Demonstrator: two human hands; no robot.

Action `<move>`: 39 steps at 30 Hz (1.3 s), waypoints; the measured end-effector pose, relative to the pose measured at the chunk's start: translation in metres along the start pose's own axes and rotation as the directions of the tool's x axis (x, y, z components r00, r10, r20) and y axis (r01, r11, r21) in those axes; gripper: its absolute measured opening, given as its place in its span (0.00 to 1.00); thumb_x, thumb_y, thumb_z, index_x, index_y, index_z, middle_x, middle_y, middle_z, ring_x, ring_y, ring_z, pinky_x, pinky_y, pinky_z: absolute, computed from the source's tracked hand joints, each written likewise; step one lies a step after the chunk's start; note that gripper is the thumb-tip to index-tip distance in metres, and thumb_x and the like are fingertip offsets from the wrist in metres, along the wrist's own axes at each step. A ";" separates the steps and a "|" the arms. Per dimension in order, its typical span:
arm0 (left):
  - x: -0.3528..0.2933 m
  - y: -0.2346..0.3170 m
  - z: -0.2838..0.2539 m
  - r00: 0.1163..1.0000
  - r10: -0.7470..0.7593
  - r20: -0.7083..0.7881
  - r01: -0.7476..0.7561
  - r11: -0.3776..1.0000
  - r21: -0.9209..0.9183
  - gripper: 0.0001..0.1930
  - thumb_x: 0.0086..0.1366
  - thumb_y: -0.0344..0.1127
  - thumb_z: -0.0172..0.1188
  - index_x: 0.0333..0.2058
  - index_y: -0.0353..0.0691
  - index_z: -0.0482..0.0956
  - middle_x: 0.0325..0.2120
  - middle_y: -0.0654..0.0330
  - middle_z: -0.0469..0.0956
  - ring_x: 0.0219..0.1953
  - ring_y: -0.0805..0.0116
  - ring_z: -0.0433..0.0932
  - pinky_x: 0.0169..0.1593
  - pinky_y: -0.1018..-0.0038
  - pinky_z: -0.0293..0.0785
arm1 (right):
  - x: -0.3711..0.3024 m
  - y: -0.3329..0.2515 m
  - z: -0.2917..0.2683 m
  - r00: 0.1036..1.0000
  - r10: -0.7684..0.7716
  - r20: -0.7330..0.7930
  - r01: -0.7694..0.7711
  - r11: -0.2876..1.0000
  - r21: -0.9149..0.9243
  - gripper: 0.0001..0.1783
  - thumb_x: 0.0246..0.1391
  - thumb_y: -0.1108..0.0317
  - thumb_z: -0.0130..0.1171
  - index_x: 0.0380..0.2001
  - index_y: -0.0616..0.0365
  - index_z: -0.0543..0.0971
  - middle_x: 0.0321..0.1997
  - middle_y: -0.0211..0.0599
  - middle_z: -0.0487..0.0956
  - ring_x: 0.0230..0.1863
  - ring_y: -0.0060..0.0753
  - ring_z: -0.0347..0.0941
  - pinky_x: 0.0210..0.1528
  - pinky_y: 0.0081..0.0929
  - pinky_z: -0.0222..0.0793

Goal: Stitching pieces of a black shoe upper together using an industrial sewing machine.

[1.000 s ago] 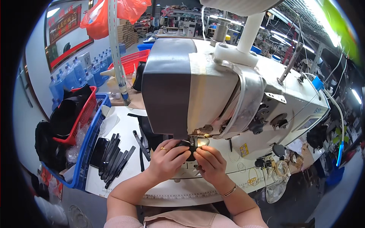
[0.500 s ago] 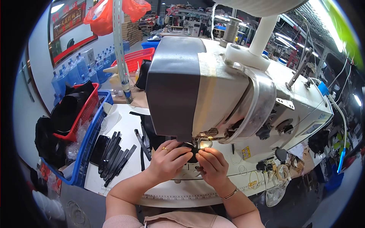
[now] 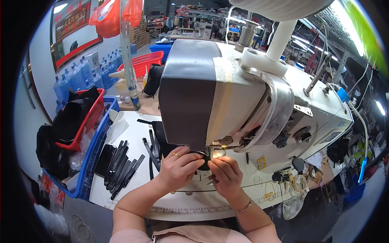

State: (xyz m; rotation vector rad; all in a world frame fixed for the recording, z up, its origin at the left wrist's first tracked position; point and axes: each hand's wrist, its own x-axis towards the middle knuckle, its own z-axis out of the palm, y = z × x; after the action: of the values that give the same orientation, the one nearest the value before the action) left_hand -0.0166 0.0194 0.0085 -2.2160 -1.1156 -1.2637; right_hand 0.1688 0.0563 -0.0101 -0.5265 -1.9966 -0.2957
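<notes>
Under the needle area of a large sewing machine (image 3: 187, 93) lies a small black fabric piece (image 3: 206, 164), lit by a small lamp glow. My left hand (image 3: 178, 168), with a ring on one finger, pinches its left edge. From the other side my right hand (image 3: 225, 173) grips the same piece with thumb and fingers. A pointed metal tool (image 3: 211, 180), perhaps snips, sticks out below the right-hand fingers; its handle is hidden. More black fabric (image 3: 161, 135) spreads behind my left hand. The needle tip and the seam are too small to make out.
Black strips (image 3: 121, 168) lie in a pile on the white table (image 3: 142, 198), beside a black phone-like object (image 3: 106, 156). A blue basket (image 3: 91, 170) with a red basket (image 3: 87, 125) stands at the left edge. Rolls of tape (image 3: 300, 184) and loose cords are at right.
Both hands stay on the black fabric at the needle, with only slight finger shifts. The whole view has moved a little.
</notes>
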 end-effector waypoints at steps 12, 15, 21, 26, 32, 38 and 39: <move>0.004 -0.007 0.004 0.999 -0.035 -0.004 0.035 0.999 0.028 0.13 0.42 0.25 0.62 0.31 0.44 0.80 0.31 0.63 0.78 0.37 0.61 0.77 0.45 0.66 0.74 | 0.002 0.004 0.006 1.000 0.021 -0.013 -0.020 0.999 0.037 0.21 0.34 0.72 0.62 0.39 0.57 0.79 0.42 0.31 0.78 0.41 0.36 0.72 0.42 0.27 0.73; 0.004 -0.005 0.004 1.000 -0.023 -0.020 0.023 0.999 0.041 0.11 0.43 0.26 0.61 0.29 0.42 0.80 0.30 0.62 0.78 0.37 0.61 0.77 0.45 0.66 0.74 | -0.007 0.001 0.005 0.998 0.048 -0.028 -0.046 0.996 0.075 0.20 0.35 0.80 0.58 0.37 0.58 0.79 0.43 0.38 0.78 0.41 0.42 0.73 0.43 0.33 0.71; 0.007 -0.002 0.013 0.999 -0.002 -0.052 0.003 1.000 0.017 0.10 0.46 0.28 0.61 0.30 0.42 0.79 0.33 0.61 0.78 0.44 0.61 0.77 0.50 0.66 0.73 | -0.051 0.008 -0.002 0.985 0.162 -0.065 -0.159 0.986 0.051 0.12 0.46 0.84 0.59 0.34 0.58 0.78 0.42 0.42 0.76 0.38 0.42 0.73 0.34 0.28 0.70; 0.001 -0.004 0.019 0.997 -0.038 -0.062 0.039 0.999 0.012 0.11 0.45 0.29 0.62 0.32 0.43 0.79 0.34 0.62 0.78 0.45 0.62 0.77 0.51 0.66 0.72 | -0.086 0.014 -0.006 0.964 0.260 0.049 -0.264 0.958 0.112 0.17 0.39 0.86 0.57 0.35 0.57 0.78 0.40 0.38 0.77 0.38 0.40 0.73 0.37 0.30 0.72; 0.005 -0.010 0.025 0.990 -0.037 -0.133 0.038 0.999 0.011 0.11 0.46 0.27 0.61 0.32 0.42 0.79 0.33 0.62 0.79 0.42 0.62 0.78 0.49 0.67 0.73 | -0.103 0.010 -0.004 0.924 0.360 0.129 -0.378 0.912 0.160 0.18 0.37 0.85 0.55 0.35 0.58 0.78 0.39 0.38 0.77 0.37 0.39 0.73 0.36 0.28 0.72; 0.011 -0.091 -0.007 0.640 -0.635 -0.431 0.464 0.768 -0.442 0.09 0.54 0.20 0.57 0.34 0.36 0.77 0.31 0.56 0.79 0.35 0.65 0.79 0.41 0.73 0.74 | -0.082 -0.001 -0.002 0.953 0.202 0.228 -0.258 0.933 0.252 0.20 0.35 0.84 0.57 0.37 0.56 0.78 0.32 0.36 0.78 0.33 0.40 0.74 0.34 0.30 0.72; 0.012 -0.108 -0.026 0.562 -0.605 -0.564 0.461 0.795 -0.394 0.07 0.57 0.23 0.58 0.35 0.36 0.78 0.32 0.57 0.80 0.35 0.67 0.78 0.42 0.73 0.73 | -0.076 -0.007 -0.004 0.953 0.203 0.225 -0.260 0.930 0.260 0.20 0.35 0.84 0.57 0.37 0.56 0.78 0.32 0.36 0.78 0.33 0.40 0.74 0.34 0.30 0.72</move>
State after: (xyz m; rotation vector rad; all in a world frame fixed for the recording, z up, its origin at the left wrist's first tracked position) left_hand -0.1114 0.0762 0.0249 -1.2753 -1.4200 -2.2858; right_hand 0.1984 0.0305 -0.0754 -0.6159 -2.0927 0.1999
